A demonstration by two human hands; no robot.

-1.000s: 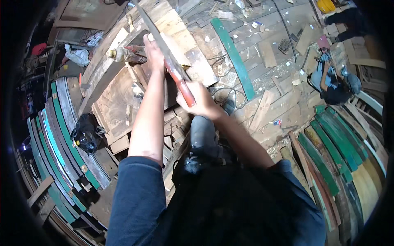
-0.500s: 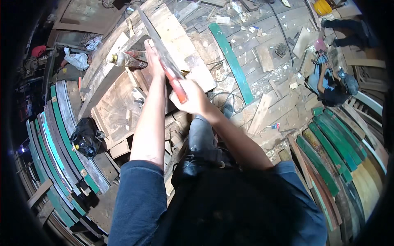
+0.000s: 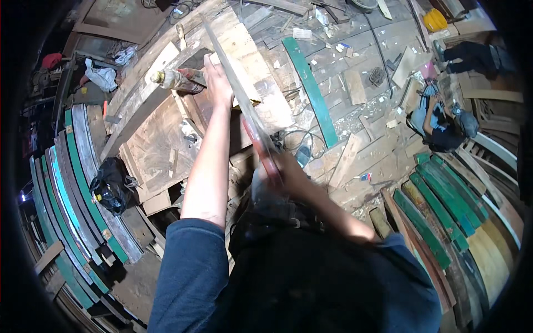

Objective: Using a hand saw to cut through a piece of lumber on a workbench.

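My right hand (image 3: pixel 280 175) is closed round the red handle of a handsaw (image 3: pixel 236 83), low in front of my body. The long grey blade slants up and left from it, across the workbench (image 3: pixel 152 133). My left hand (image 3: pixel 217 86) lies just left of the blade, its fingers pressed together over the edge of a pale wooden board (image 3: pixel 244 50). The hand and the blade hide part of that board. Left of this hand a bottle (image 3: pixel 180 81) with a yellowish cap lies on its side on the bench.
A green plank (image 3: pixel 311 91) lies on the floor among wood scraps and cables. Curved green and grey boards (image 3: pixel 78 183) are stacked left, more green boards (image 3: pixel 444 188) right. A black plastic bag (image 3: pixel 114 186) sits at left. Another person (image 3: pixel 438 122) is at far right.
My right hand has drawn the saw back toward my body, down and slightly right. My left hand stays at the board. The whole view has shifted slightly.
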